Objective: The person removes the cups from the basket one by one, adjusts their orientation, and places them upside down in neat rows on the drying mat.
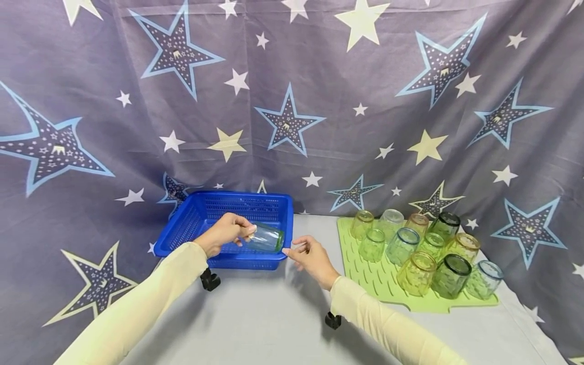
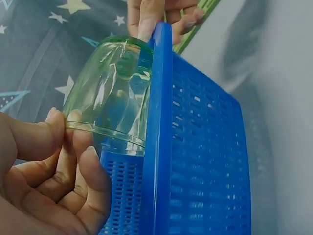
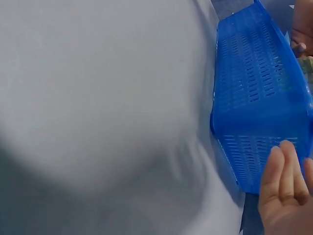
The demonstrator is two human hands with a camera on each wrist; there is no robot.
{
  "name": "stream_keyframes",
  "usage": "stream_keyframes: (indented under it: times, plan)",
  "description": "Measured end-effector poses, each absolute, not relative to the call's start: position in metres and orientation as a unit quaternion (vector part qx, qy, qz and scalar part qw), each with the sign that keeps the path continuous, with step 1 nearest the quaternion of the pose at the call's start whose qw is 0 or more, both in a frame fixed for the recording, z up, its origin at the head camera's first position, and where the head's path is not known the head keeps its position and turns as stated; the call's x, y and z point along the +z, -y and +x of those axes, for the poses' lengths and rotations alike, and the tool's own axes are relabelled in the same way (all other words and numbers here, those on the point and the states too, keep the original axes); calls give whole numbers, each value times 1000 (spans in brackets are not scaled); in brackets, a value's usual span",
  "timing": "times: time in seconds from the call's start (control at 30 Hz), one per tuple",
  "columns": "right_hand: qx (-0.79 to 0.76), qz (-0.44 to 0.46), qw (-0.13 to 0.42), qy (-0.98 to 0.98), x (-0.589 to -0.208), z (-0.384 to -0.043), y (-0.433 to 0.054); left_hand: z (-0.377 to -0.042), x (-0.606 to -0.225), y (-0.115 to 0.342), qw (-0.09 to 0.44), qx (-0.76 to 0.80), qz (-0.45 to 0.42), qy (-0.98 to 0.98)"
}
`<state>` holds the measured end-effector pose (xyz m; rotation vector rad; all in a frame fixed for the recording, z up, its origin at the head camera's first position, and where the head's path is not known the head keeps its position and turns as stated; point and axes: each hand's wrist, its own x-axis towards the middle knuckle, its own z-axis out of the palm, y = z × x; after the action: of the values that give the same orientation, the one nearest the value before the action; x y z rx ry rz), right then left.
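Observation:
My left hand (image 1: 224,234) pinches the rim of a clear green-tinted glass tumbler (image 1: 265,238) between thumb and fingers. The glass lies on its side over the blue plastic basket (image 1: 255,261), its green base pointing right. In the left wrist view, the tumbler (image 2: 110,93) is just behind the basket's rim (image 2: 161,103). At the basket's front right corner is my right hand (image 1: 314,259), thumb at the rim. The right wrist view shows the right hand's fingers (image 3: 286,171) fairly straight, beside the basket wall; I see nothing held in them.
A light green drying mat (image 1: 358,268) lies on the right of the white table (image 1: 255,314). Several coloured glasses stand upside down or upright on it, I cannot tell which, among them a dark one (image 1: 451,276). A star-patterned curtain (image 1: 315,66) hangs behind.

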<state>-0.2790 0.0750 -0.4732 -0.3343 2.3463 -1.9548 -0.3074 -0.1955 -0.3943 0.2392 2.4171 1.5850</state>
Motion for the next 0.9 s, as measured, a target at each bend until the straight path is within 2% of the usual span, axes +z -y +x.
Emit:
stream_keyframes:
  times: [0.47,0.7,0.9]
  plan:
    - [-564,-196,-63,-800,-464,-283,-76,-305,-398,186,116,585,96,-797]
    - [-584,-187,-59,-788,-459,-284,-83,-304,-402,181,130,599,112,-782]
    - [-601,-180,-80,-775,-447,-290,-99,-300,-405,176,123,504,158,-840]
